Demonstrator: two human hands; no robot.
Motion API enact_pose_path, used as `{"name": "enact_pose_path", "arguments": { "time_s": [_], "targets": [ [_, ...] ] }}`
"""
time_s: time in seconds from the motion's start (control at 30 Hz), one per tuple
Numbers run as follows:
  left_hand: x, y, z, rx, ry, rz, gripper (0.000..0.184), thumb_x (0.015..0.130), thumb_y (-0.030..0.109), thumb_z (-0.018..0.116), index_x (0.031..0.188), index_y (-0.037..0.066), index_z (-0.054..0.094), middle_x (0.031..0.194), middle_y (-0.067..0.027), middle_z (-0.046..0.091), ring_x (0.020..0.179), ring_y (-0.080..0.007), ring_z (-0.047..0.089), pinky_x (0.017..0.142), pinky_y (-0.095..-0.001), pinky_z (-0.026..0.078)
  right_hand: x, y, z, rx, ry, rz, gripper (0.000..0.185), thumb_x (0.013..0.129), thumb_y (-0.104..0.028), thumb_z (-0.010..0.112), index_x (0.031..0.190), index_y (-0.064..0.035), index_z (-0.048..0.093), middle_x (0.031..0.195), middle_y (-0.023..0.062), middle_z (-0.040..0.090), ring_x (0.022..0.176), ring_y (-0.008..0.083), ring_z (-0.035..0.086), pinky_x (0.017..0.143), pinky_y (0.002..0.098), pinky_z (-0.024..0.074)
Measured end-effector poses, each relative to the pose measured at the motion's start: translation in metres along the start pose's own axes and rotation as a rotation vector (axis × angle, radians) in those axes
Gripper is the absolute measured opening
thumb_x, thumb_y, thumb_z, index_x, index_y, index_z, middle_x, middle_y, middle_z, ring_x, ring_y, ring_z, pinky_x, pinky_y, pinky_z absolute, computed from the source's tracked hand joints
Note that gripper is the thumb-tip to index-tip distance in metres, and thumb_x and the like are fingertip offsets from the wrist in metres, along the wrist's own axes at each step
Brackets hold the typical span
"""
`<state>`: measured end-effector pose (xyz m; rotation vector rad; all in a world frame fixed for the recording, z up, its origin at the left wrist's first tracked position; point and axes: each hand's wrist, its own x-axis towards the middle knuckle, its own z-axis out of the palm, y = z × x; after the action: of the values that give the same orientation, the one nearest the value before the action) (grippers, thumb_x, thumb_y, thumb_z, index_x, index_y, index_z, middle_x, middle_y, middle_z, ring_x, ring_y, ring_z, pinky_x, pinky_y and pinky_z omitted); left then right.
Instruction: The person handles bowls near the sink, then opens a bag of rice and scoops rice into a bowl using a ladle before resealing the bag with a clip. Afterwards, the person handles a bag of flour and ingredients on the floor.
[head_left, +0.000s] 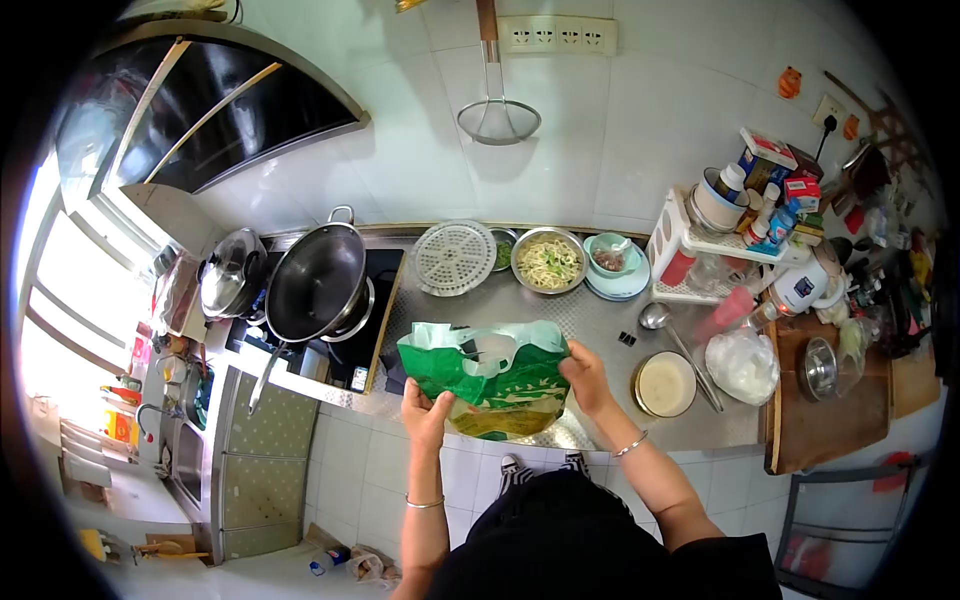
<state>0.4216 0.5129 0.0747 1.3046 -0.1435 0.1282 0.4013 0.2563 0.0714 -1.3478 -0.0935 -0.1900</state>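
Note:
Between my two hands is a green and white plastic bag (pixel 500 385) with a cut-out handle at its top and a yellowish lower part. My left hand (pixel 427 415) grips its left side, thumb on the front. On the right edge, my right hand (pixel 588 378) closes around the plastic, its fingertips partly hidden. The bag is held up over the front edge of the steel counter (pixel 450 312). Whatever the bag contains cannot be made out.
A wok (pixel 318 285) and a lidded pot (pixel 233 275) occupy the stove. Along the wall stand a perforated steamer plate (pixel 453 257), a noodle bowl (pixel 550 261) and a small bowl (pixel 613 258). Rightward are a ladle (pixel 655 316), a round container (pixel 665 385) and a wooden board (pixel 830 440).

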Motion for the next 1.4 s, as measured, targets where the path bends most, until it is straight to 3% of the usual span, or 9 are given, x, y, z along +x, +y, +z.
{"name": "enact_pose_path", "arguments": {
  "time_s": [0.1,0.17,0.23,0.43,0.83,0.9,1.03,1.27,1.4],
  "targets": [
    [-0.001,-0.01,-0.005,-0.033,0.036,-0.028,0.037,0.08,0.0,0.066,0.113,0.0,0.049,0.107,-0.0043,0.057,0.095,-0.0113,0.055,0.082,-0.0243,0.045,0.033,0.019,-0.019,0.756,0.113,0.288,0.016,0.091,-0.015,0.052,0.097,-0.0019,0.059,0.088,0.0047,0.063,0.083,0.0108,0.057,0.075,0.0247,0.0455],
    [-0.002,-0.004,0.001,-0.022,0.058,-0.023,0.036,0.08,0.001,0.066,0.112,0.0,0.05,0.105,-0.0041,0.058,0.094,-0.0111,0.055,0.081,-0.024,0.045,0.057,0.091,-0.053,0.69,0.147,0.262,0.014,0.09,-0.009,0.049,0.096,-0.0024,0.059,0.092,0.0083,0.064,0.085,0.0175,0.061,0.08,0.0292,0.0474],
    [0.003,-0.005,0.004,-0.011,0.082,-0.008,0.034,0.081,0.002,0.066,0.111,0.001,0.051,0.104,-0.0038,0.058,0.094,-0.0109,0.055,0.081,-0.0237,0.045,0.08,0.166,-0.082,-0.178,0.052,0.25,0.017,0.086,-0.009,0.049,0.099,-0.0024,0.059,0.096,0.0113,0.064,0.089,0.0196,0.061,0.083,0.0315,0.0471],
    [-0.003,-0.01,-0.006,0.036,0.121,-0.119,0.039,0.081,0.001,0.063,0.117,0.0,0.049,0.106,-0.0038,0.057,0.096,-0.0118,0.055,0.083,-0.0254,0.044,0.135,0.233,-0.096,-0.981,-0.103,0.27,0.026,0.079,-0.011,0.053,0.104,-0.008,0.06,0.098,0.0117,0.063,0.095,0.0256,0.059,0.081,0.0356,0.0478],
    [-0.004,-0.011,-0.003,0.096,0.176,-0.126,0.043,0.081,-0.002,0.063,0.121,-0.003,0.047,0.113,-0.0068,0.057,0.103,-0.0151,0.055,0.087,-0.0274,0.045,0.166,0.267,-0.104,-0.925,0.087,0.186,0.029,0.077,-0.006,0.053,0.105,-0.0061,0.062,0.096,0.01,0.064,0.087,0.0238,0.062,0.076,0.0347,0.0494],
    [-0.003,-0.018,-0.009,0.081,0.102,-0.093,0.044,0.081,-0.003,0.062,0.122,-0.003,0.047,0.113,-0.0067,0.057,0.103,-0.0154,0.055,0.087,-0.0274,0.045,0.153,0.261,-0.098,-0.508,0.051,0.423,0.021,0.084,-0.01,0.054,0.103,-0.0033,0.06,0.088,0.0062,0.065,0.075,0.0154,0.061,0.066,0.0289,0.0495],
    [0.004,-0.014,-0.01,0.072,0.071,-0.116,0.044,0.08,-0.004,0.062,0.121,-0.003,0.047,0.113,-0.0072,0.057,0.102,-0.0154,0.055,0.087,-0.0275,0.045,0.098,0.138,-0.056,0.274,0.027,0.493,0.035,0.091,-0.025,0.054,0.111,0.0027,0.055,0.101,0.0113,0.062,0.089,0.0189,0.061,0.081,0.03,0.048],
    [0.021,-0.014,-0.026,0.076,-0.122,-0.167,0.047,0.076,0.007,0.072,0.117,-0.001,0.051,0.108,-0.0051,0.06,0.098,-0.0129,0.056,0.084,-0.0266,0.045,0.007,-0.015,-0.021,-0.008,-0.199,0.049,0.068,0.076,-0.027,0.074,0.129,0.0014,0.043,0.122,0.0097,0.054,0.115,0.019,0.049,0.099,0.0321,0.0356],
    [0.037,-0.005,-0.026,0.231,-0.212,-0.177,0.034,0.075,0.002,0.072,0.106,-0.002,0.058,0.098,-0.0039,0.064,0.088,-0.0103,0.058,0.078,-0.0241,0.047,0.01,-0.014,-0.004,-0.293,-0.104,0.096,0.044,0.078,-0.012,0.071,0.118,-0.0007,0.055,0.102,0.0038,0.061,0.094,0.0109,0.054,0.085,0.0276,0.0431]
  ]
}}
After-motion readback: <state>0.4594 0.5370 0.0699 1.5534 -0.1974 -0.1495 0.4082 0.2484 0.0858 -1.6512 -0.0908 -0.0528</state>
